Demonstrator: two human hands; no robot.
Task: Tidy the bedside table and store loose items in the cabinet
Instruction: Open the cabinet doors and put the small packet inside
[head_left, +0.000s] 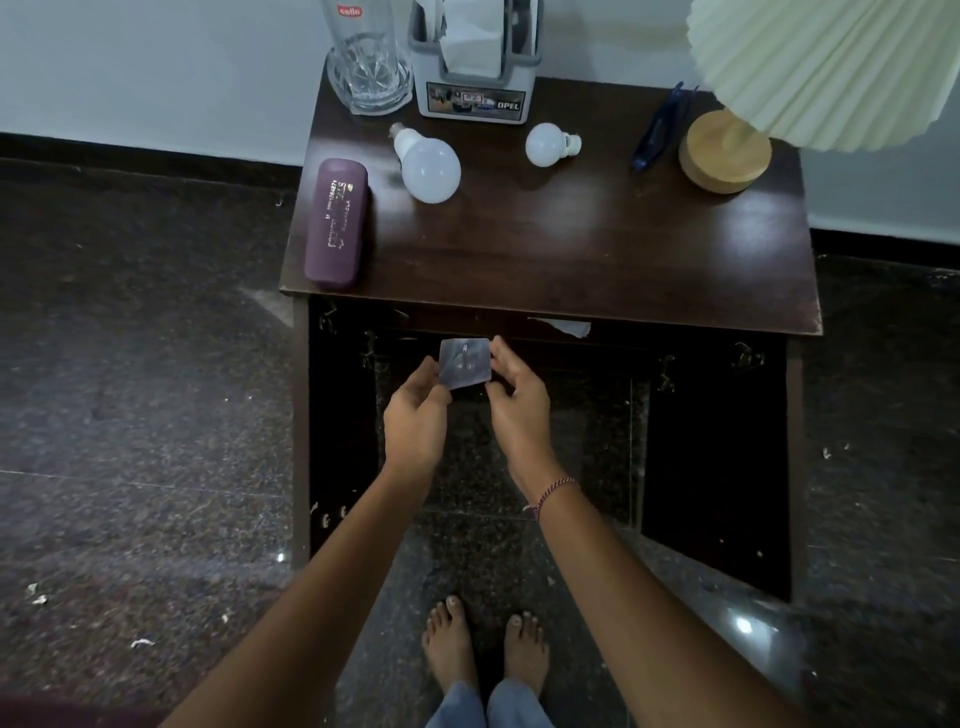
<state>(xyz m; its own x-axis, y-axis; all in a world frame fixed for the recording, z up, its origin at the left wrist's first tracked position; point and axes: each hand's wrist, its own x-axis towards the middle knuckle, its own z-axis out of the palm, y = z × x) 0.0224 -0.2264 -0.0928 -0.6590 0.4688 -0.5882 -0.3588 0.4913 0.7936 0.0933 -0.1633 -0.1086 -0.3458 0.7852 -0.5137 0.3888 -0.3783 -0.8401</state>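
Both hands pinch a clear adhesive hook

Left hand (415, 415) and right hand (517, 400) grip the adhesive hook (465, 362) below the desk (550, 249) edge.

Both forearms are bare, with no sleeves in view. The right wrist carries a thin braided thread bracelet (555, 493) in red and dark strands, with a short loose end hanging at its lower left. Both hands, the left hand (415, 415) and the right hand (519, 405), are without rings. At the bottom centre of the frame, bare feet (483, 649) show below light blue denim trouser hems (488, 706).
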